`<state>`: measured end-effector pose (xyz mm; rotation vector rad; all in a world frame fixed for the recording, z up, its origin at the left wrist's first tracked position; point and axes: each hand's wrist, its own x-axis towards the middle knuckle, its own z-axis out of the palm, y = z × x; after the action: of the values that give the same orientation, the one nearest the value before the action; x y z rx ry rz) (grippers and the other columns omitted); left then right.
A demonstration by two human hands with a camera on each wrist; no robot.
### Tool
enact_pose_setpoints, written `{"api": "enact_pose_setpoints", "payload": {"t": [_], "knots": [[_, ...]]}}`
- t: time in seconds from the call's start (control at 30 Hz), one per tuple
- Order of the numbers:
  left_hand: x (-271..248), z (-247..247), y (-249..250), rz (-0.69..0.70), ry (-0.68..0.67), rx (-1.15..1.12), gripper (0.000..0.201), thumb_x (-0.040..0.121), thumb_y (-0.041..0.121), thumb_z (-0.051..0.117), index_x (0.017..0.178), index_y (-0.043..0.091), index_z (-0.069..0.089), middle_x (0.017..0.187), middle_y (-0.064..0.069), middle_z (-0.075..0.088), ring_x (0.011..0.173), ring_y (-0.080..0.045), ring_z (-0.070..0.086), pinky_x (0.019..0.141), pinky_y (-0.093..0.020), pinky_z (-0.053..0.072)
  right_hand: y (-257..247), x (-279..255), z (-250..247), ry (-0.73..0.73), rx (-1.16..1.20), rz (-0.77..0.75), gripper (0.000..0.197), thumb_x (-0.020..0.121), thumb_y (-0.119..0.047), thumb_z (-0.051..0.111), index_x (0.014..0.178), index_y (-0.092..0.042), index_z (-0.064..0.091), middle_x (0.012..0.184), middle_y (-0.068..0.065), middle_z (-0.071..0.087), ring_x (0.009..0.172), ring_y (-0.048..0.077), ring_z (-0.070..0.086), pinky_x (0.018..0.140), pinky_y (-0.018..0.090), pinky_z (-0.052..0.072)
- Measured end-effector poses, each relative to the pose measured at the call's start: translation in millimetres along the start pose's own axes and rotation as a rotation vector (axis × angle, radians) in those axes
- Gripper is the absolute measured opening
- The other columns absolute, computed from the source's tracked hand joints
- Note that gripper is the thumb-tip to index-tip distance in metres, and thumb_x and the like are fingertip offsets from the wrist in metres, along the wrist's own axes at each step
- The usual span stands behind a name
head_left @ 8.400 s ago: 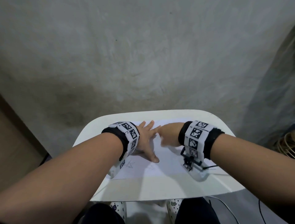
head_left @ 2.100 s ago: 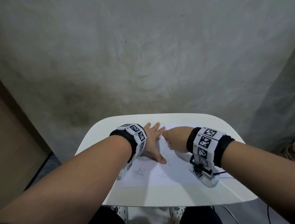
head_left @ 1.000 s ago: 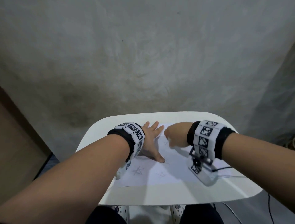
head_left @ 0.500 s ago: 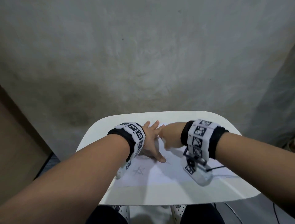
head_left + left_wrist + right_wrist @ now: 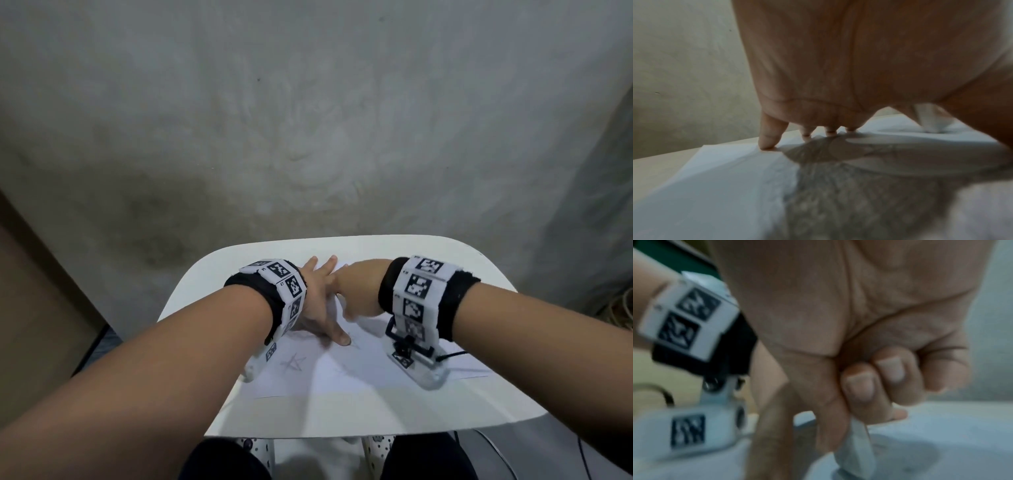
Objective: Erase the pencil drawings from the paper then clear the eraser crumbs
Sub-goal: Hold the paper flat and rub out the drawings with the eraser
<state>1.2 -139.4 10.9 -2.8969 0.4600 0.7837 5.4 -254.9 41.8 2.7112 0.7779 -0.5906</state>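
Note:
A white sheet of paper (image 5: 346,373) lies on the small white table (image 5: 376,411). Faint pencil stars remain on it, one near the left (image 5: 293,364). My left hand (image 5: 317,308) lies flat with spread fingers, pressing the paper (image 5: 719,178) down; its fingertips (image 5: 767,142) touch the sheet. My right hand (image 5: 359,291) is curled beside the left one and pinches a white eraser (image 5: 856,449) whose tip meets the paper. The same eraser (image 5: 931,120) shows in the left wrist view. Crumbs are too small to make out.
A rough grey wall (image 5: 308,120) rises right behind the table. A brown panel (image 5: 30,308) stands at the left. My knees and spotted shoes (image 5: 253,452) are under the near edge. A cable (image 5: 455,354) trails from the right wrist camera.
My right hand with the eraser has rubbed back and forth over the far part of the sheet, ending close against the left fingers. The left hand has kept pressing the paper.

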Motion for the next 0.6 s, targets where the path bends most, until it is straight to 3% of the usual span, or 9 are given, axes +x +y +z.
{"api": "enact_pose_setpoints", "payload": {"t": [0.1, 0.13, 0.23, 0.27, 0.37, 0.5, 0.6], "knots": [[-1, 0, 0, -0.005, 0.002, 0.013, 0.129, 0.070, 0.074, 0.068, 0.153, 0.031, -0.019, 0.161, 0.004, -0.027, 0.150, -0.027, -0.018, 0.118, -0.054, 0.009, 7, 2, -7, -0.032, -0.114, 0.085, 0.036, 0.092, -0.026, 0.057, 0.123, -0.008, 0.060, 0.105, 0.007, 0.064, 0.088, 0.023, 0.057, 0.078, 0.032, 0.047], [-1, -1, 2, -0.005, 0.002, 0.021, 0.129, 0.070, 0.074, 0.068, 0.153, 0.030, -0.020, 0.161, 0.004, -0.026, 0.150, -0.028, -0.018, 0.118, -0.055, 0.010, 9, 1, -9, -0.011, -0.143, 0.115, 0.034, 0.093, -0.024, 0.056, 0.122, -0.008, 0.061, 0.104, 0.006, 0.064, 0.087, 0.023, 0.058, 0.078, 0.031, 0.047], [-3, -1, 3, -0.006, 0.005, 0.007, 0.126, 0.070, 0.073, 0.069, 0.154, 0.033, -0.017, 0.161, 0.003, -0.027, 0.150, -0.028, -0.018, 0.119, -0.053, 0.007, -3, -3, -3, 0.010, -0.061, 0.001, 0.039, 0.093, -0.022, 0.057, 0.131, -0.011, 0.053, 0.127, 0.009, 0.058, 0.113, 0.030, 0.057, 0.091, 0.037, 0.046], [-4, -2, 2, -0.005, 0.005, -0.005, 0.125, 0.071, 0.072, 0.069, 0.154, 0.033, -0.016, 0.161, 0.004, -0.027, 0.150, -0.027, -0.018, 0.119, -0.052, 0.006, -4, -4, -3, 0.000, -0.026, -0.028, 0.043, 0.093, -0.023, 0.058, 0.133, -0.011, 0.051, 0.130, 0.011, 0.056, 0.115, 0.031, 0.056, 0.092, 0.037, 0.045], [-3, -3, 2, -0.005, -0.006, 0.009, 0.130, 0.070, 0.073, 0.068, 0.153, 0.029, -0.021, 0.161, 0.004, -0.026, 0.150, -0.027, -0.018, 0.118, -0.053, 0.008, 9, 2, -9, -0.019, -0.106, 0.083, 0.039, 0.093, -0.025, 0.056, 0.128, -0.009, 0.057, 0.110, 0.006, 0.063, 0.093, 0.023, 0.058, 0.085, 0.032, 0.048], [-2, -2, 2, -0.008, -0.007, 0.000, 0.127, 0.069, 0.074, 0.069, 0.153, 0.033, -0.017, 0.161, 0.004, -0.028, 0.150, -0.027, -0.018, 0.119, -0.054, 0.007, 1, 3, -1, -0.032, -0.047, 0.000, 0.046, 0.093, -0.025, 0.058, 0.136, -0.013, 0.049, 0.131, 0.007, 0.056, 0.118, 0.027, 0.055, 0.094, 0.035, 0.045], [-4, -5, 4, -0.008, -0.026, 0.017, 0.127, 0.071, 0.073, 0.068, 0.154, 0.031, -0.018, 0.160, 0.005, -0.029, 0.149, -0.026, -0.019, 0.118, -0.054, 0.007, 9, 6, -2, -0.023, -0.049, 0.038, 0.040, 0.092, -0.026, 0.057, 0.128, -0.011, 0.056, 0.120, 0.006, 0.063, 0.096, 0.023, 0.059, 0.079, 0.031, 0.045]]}}
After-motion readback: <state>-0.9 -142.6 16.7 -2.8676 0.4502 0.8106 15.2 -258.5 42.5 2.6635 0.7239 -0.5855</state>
